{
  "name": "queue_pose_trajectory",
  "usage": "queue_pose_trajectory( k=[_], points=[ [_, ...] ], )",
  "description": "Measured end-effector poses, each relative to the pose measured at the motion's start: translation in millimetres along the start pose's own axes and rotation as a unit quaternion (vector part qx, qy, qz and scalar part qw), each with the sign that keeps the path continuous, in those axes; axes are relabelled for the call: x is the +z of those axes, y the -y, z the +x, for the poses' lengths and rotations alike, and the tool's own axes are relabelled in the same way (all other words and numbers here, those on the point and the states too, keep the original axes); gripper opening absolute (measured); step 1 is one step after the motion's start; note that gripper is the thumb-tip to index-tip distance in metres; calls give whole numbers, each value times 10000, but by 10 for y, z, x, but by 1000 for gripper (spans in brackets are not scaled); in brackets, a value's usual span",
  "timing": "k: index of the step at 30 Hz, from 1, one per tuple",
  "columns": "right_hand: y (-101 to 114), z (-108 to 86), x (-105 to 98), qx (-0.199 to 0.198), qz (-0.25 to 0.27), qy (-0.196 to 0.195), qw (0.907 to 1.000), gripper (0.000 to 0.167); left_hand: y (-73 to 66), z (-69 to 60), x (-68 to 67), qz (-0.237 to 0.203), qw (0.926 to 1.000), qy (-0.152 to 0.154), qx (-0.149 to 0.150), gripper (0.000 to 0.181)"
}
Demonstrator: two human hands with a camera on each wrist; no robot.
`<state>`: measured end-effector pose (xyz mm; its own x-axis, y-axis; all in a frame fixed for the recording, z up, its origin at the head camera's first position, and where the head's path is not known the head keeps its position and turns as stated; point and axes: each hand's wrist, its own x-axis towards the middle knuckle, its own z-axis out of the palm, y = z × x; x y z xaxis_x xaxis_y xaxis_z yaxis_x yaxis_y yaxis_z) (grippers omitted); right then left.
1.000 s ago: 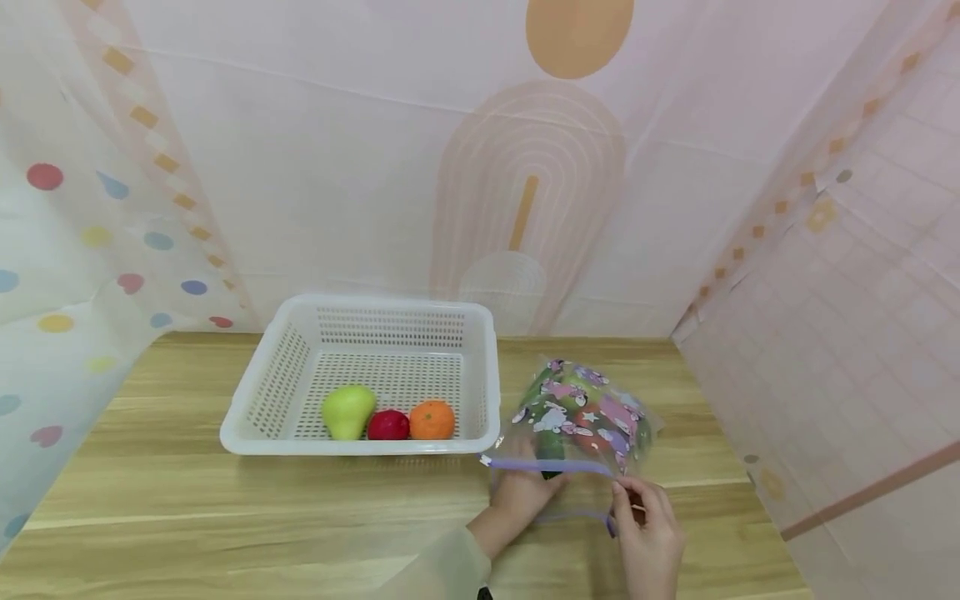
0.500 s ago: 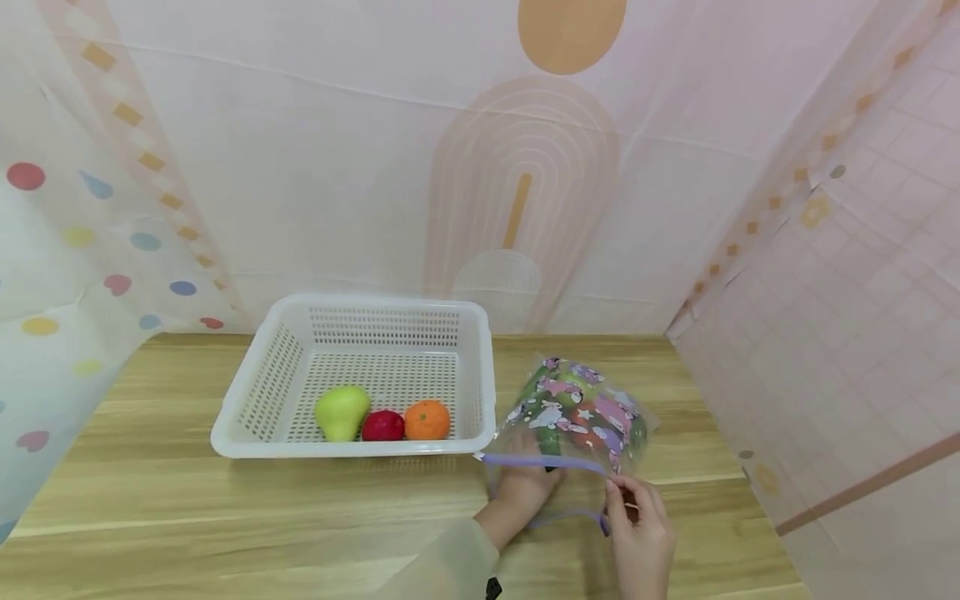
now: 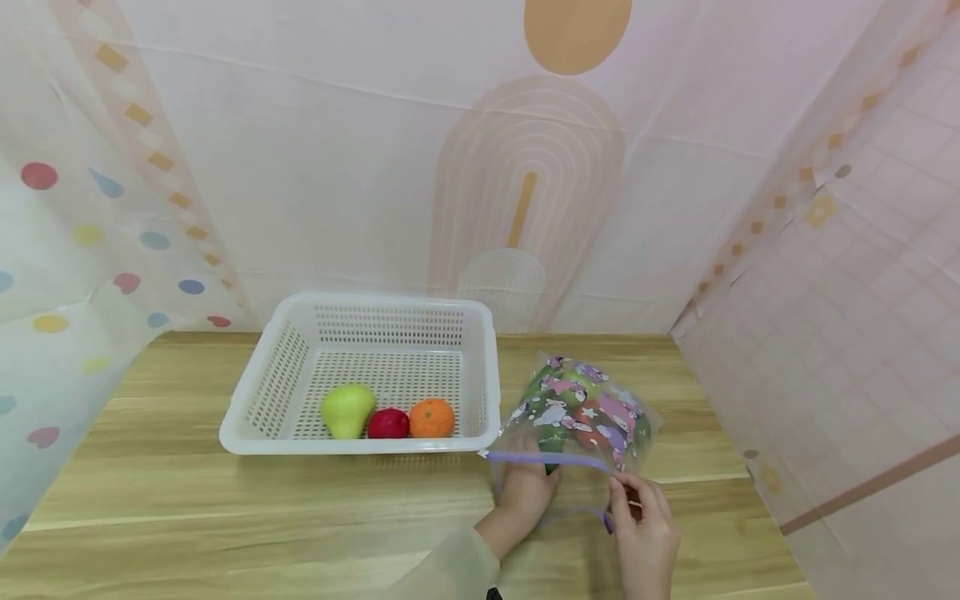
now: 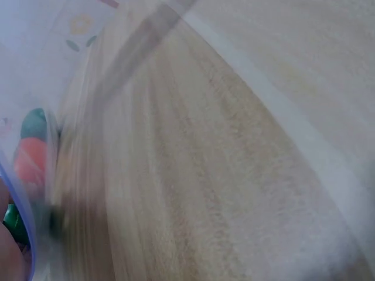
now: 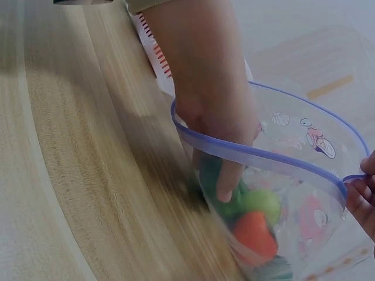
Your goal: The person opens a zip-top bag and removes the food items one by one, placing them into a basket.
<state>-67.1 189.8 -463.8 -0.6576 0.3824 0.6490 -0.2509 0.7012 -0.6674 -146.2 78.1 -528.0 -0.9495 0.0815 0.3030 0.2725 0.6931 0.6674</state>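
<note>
A clear zip bag (image 3: pixel 577 421) with a purple rim and cartoon prints lies right of the basket, its mouth apart toward the person. The left hand (image 3: pixel 527 493) reaches through the mouth, its fingers round a dark green vegetable (image 3: pixel 552 468); the bag film partly covers them. In the right wrist view this hand (image 5: pixel 220 126) points down inside the bag, beside a light green round item (image 5: pixel 262 205) and a red one (image 5: pixel 255 237). Thumb and fingers of the right hand (image 3: pixel 647 533) pinch the rim's right corner, also seen in the right wrist view (image 5: pixel 363 196).
A white perforated basket (image 3: pixel 360 447) stands left of the bag, holding a green pear (image 3: pixel 348 410), a red fruit (image 3: pixel 388 423) and an orange (image 3: pixel 432 418). Printed cloth walls (image 3: pixel 337 167) enclose the wooden table (image 3: pixel 262 517) at the back and sides.
The left hand and the green vegetable have gone slightly farther into the bag. The right hand keeps its pinch on the rim. Basket and fruit have stayed put; the head view shifted a little.
</note>
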Motion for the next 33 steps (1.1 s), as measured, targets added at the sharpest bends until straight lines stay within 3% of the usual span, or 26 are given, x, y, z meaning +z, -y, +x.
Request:
queue_pose_trajectory(
  k=[7, 16, 22, 28, 33],
  points=[
    [-13, -2, -24, 54, -82, 74, 9999, 14, -20, -58, -68, -153, 9998, -77, -42, 51],
    [-18, 15, -34, 105, -51, 97, 9999, 12, -60, -114, -192, -325, 9989, -122, 321, 53],
    [-27, 14, -29, 188, -58, 98, 9998, 12, -37, -153, -296, -491, 9984, 166, 239, 54],
    [-13, 8, -26, 355, 1, 157, 9992, 10, 1, -260, -409, -647, 9969, 411, 195, 40],
    [-5, 17, -34, 355, 48, 147, 9993, 10, 35, -339, -459, -986, 9928, 297, 611, 38]
  ],
)
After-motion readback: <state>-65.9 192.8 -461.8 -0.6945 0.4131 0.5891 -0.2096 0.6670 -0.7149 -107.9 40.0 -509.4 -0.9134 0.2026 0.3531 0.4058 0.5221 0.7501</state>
